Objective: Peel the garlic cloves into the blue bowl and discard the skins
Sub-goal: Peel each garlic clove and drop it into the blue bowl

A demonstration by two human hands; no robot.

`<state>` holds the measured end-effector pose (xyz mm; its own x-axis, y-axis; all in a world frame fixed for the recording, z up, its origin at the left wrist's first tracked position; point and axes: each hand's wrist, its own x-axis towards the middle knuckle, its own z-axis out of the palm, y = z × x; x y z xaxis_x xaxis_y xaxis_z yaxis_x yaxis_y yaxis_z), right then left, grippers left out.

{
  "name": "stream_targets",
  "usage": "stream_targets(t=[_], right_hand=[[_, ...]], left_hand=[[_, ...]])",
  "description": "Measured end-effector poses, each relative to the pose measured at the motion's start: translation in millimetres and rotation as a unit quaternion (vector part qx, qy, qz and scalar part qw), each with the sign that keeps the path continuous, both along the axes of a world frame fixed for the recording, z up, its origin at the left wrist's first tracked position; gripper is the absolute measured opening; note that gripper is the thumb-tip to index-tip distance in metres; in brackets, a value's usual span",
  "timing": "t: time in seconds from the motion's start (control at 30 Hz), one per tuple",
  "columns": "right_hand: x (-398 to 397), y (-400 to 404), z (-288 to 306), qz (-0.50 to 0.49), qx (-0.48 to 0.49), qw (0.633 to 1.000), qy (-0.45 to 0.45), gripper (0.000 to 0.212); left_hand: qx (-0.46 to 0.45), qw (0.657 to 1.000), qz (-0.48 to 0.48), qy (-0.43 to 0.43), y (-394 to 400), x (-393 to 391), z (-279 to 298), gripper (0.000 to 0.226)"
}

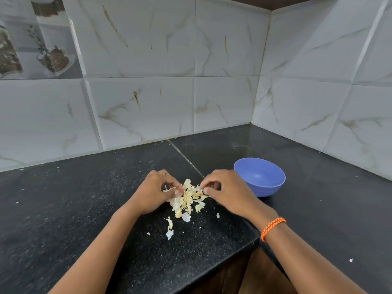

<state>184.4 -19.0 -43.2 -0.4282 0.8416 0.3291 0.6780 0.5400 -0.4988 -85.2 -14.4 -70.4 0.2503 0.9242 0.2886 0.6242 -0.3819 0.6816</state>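
Black counter (84, 209) fills the lower frame; the blue bowl (259, 177), right of centre, looks empty. Both hands work the heap of skins (186, 198) at centre, probably gathering them. Left hand (152, 192) and right hand (227, 192) curl into it; what they pinch is hidden.

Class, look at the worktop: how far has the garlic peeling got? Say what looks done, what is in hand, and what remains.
Done: a pile of loose skins lies on the black worktop, so much peeling has happened. In hand: the left hand and right hand work at the pile's edges with curled fingers. Left: the skins are not yet discarded, and the blue bowl shows no cloves in its visible part.
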Motion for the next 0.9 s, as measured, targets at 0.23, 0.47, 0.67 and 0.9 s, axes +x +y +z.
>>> stream_targets(t=[0.23, 0.47, 0.67, 0.9], right_hand=[[-40, -12, -24, -0.012, -0.005, 0.998, -0.057, 0.014], [-51, -13, -29, -0.005, -0.003, 0.997, -0.077, 0.024], [-44, -9, -24, -0.005, -0.016, 0.999, -0.037, 0.023], [-25, -2, -20, 0.043, -0.054, 0.988, 0.140, 0.008]], left_hand=[[-0.021, 0.998, -0.001, 0.066, 5, -3, -11, 0.020], [-0.017, 0.997, 0.016, 0.071, 9, -2, -17, 0.020], [0.019, 0.998, 0.029, 0.043, 7, 0, -14, 0.026], [0.051, 0.995, 0.027, -0.081, -5, 24, -3, 0.016]])
